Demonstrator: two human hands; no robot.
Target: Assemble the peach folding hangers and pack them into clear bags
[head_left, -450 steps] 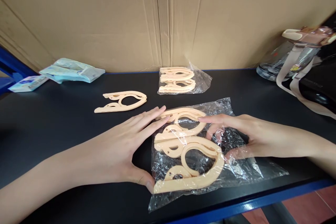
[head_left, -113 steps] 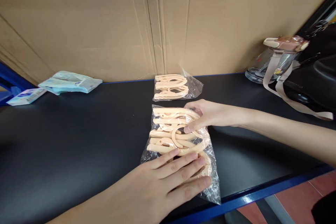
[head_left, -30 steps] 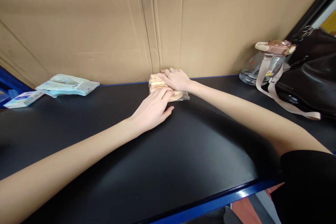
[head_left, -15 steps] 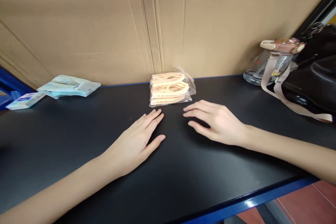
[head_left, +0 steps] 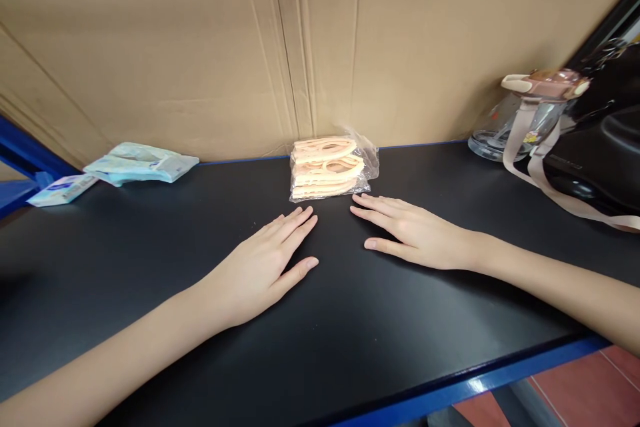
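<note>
My left hand [head_left: 265, 263] lies flat on the black tabletop [head_left: 320, 340], palm down, thumb apart from the fingers. My right hand [head_left: 410, 233] also rests palm down on the table, fingers stretched out and holding nothing. Just beyond the fingertips of both hands sits a clear plastic bag [head_left: 370, 157] with several folded, peach-coloured plastic pieces [head_left: 325, 170] inside, looped and hanger-like in shape. The right fingertips are close to the bag's near corner; the left ones point towards its near edge.
A light blue tissue pack [head_left: 145, 163] lies at the back left, beside a smaller pack [head_left: 63, 190]. At the back right stand a clear bottle [head_left: 500, 123] with a strap and a black bag [head_left: 600, 147]. A cardboard wall [head_left: 200, 47] rises behind the table.
My right hand has flattened from a slightly raised, curved pose onto the table, its fingers now straighter. My left hand stays flat. The view has shifted slightly.
</note>
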